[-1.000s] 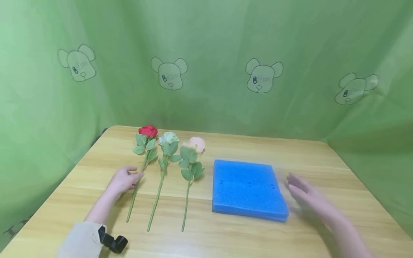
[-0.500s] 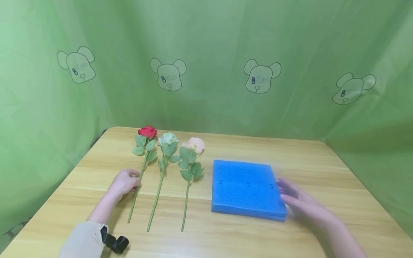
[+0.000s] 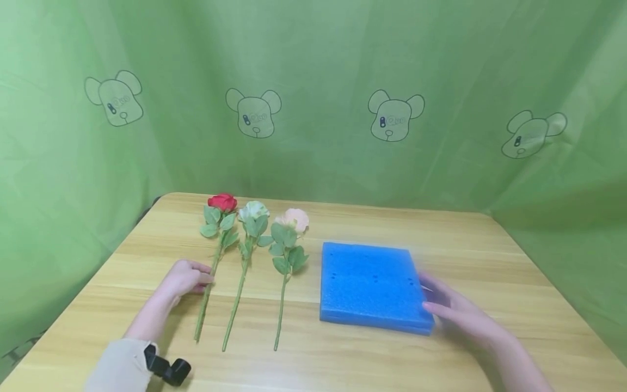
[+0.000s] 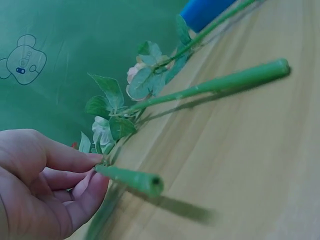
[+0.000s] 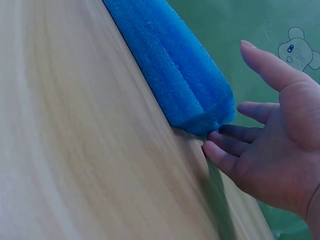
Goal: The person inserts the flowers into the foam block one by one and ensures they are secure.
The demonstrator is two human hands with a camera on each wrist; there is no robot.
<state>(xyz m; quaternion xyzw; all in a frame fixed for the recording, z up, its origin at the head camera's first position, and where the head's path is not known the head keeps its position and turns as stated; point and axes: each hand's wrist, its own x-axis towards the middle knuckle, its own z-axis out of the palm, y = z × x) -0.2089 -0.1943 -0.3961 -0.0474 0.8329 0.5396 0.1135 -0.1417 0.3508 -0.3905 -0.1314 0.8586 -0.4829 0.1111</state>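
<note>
1. On the worktop, toward three o'clock from its middle, the blue foam block lies flat, its holed face up. My right hand is released, straight fingers touching the block's three o'clock edge and near corner, gripping nothing.
2. At nine o'clock from the block three flowers lie side by side, apart from one another. The red rose is the outermost, its long axis running roughly six to twelve o'clock, bloom at twelve and slightly tilted toward one, cut end toward me.
3. My left hand pinches the rose's stem about midway between thumb and fingertips; the stem lies on the wood.
4. I judge this the pickup step: flower grasped, block steadied. The next move calls for lifting the stem clear of the white-green flower just beside it and turning the cut end downward.
</note>
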